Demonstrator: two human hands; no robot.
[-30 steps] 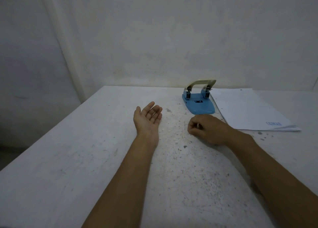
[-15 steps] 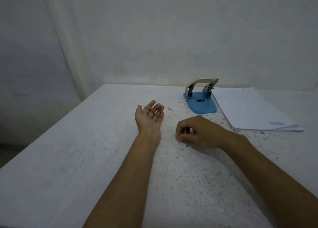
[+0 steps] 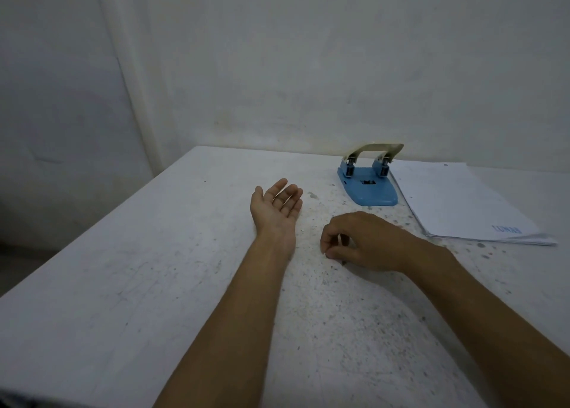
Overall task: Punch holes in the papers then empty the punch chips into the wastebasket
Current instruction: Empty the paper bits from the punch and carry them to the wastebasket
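On the white table (image 3: 129, 284) the left hand (image 3: 276, 205) lies palm up with the fingers spread loosely, and the right hand (image 3: 362, 241) is beside it, palm down, with the fingers curled toward the thumb (whether something is pinched there I cannot tell). Behind the right hand stands the blue hole punch (image 3: 368, 178) with its pale lever raised, and just to its right lies the stack of papers (image 3: 456, 201). Small specks (image 3: 481, 245) are scattered on the table around the hands.
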